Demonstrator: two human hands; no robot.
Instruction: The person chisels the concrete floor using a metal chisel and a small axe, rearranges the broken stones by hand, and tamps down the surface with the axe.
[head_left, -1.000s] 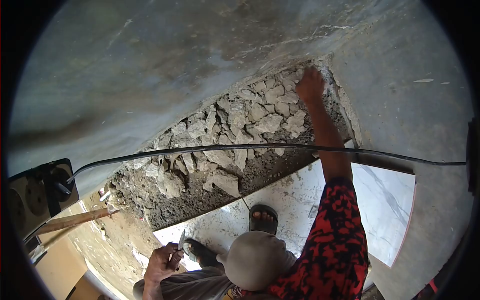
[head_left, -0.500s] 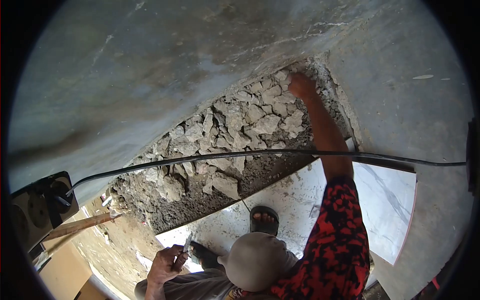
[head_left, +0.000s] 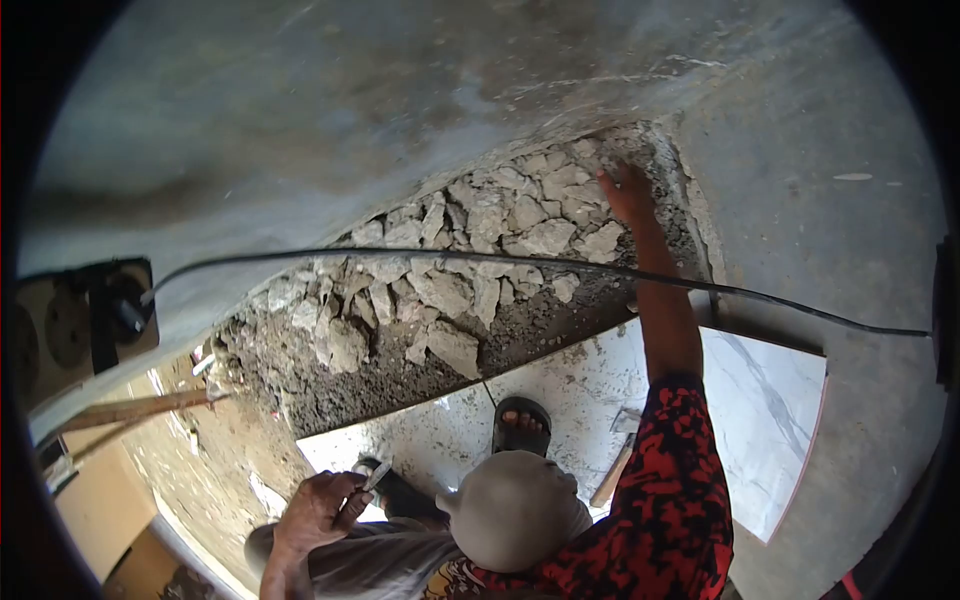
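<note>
My right hand (head_left: 627, 193) is over the far corner of a bed of broken concrete chunks (head_left: 548, 238). Its fingers look parted and nothing shows in them; whether they touch the rubble I cannot tell. Low on the left, my left hand (head_left: 322, 508) is closed around a thin pale stick (head_left: 376, 475), whose kind is unclear. Grey earth (head_left: 385, 388) surrounds the chunks along the near side. A white marbled tile (head_left: 575, 385) lies at the rubble's near edge, under my sandalled foot (head_left: 522, 424).
A black cable (head_left: 455, 255) crosses the view from a socket block (head_left: 75, 320). Grey walls (head_left: 300, 120) enclose the corner. A tool with a wooden handle (head_left: 612, 474) lies on the tile beside my sleeve. At left is a wooden stick (head_left: 140, 408).
My right hand has drawn slightly back from the corner, and its fingers have opened from a fist. My left hand keeps the pale stick. The view has shifted, uncovering the wooden handle.
</note>
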